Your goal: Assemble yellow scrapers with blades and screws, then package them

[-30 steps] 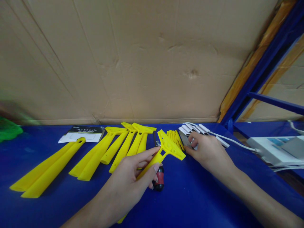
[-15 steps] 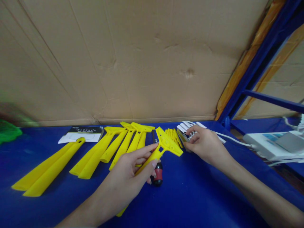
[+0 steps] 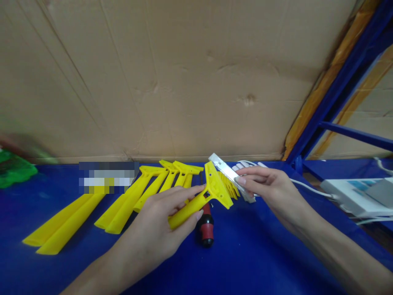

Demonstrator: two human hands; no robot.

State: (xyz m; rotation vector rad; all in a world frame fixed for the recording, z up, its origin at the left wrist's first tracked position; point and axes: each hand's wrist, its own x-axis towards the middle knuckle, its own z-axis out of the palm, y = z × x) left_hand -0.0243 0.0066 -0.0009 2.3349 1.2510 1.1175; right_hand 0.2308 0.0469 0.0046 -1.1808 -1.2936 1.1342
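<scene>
My left hand (image 3: pixel 167 217) is closed around the handle of a yellow plastic scraper handle (image 3: pixel 216 186), its wide T-shaped head tilted up to the right. In my right hand (image 3: pixel 270 184) I pinch a flat silver metal strip (image 3: pixel 226 169), its far end angled toward the yellow head; a small gap seems to lie between them. Behind the held head lies a row of small yellow pieces (image 3: pixel 231 187). White pieces (image 3: pixel 242 166) lie behind my right fingers, partly hidden. Below the yellow head rests a red and black screwdriver (image 3: pixel 206 229), its upper part covered.
Several more yellow scraper handles (image 3: pixel 123 205) lie in a row at left, two of them (image 3: pixel 66 225) farther out. A pixelated package (image 3: pixel 107 174) sits behind these. Green mesh (image 3: pixel 15 170) is at far left. A white box with cables (image 3: pixel 353 196) stands right, near a blue frame (image 3: pixel 337 73).
My right hand has lifted a silver metal strip from the pile of pieces and brought it left toward the yellow head. My left hand still holds the yellow handle, slightly turned.
</scene>
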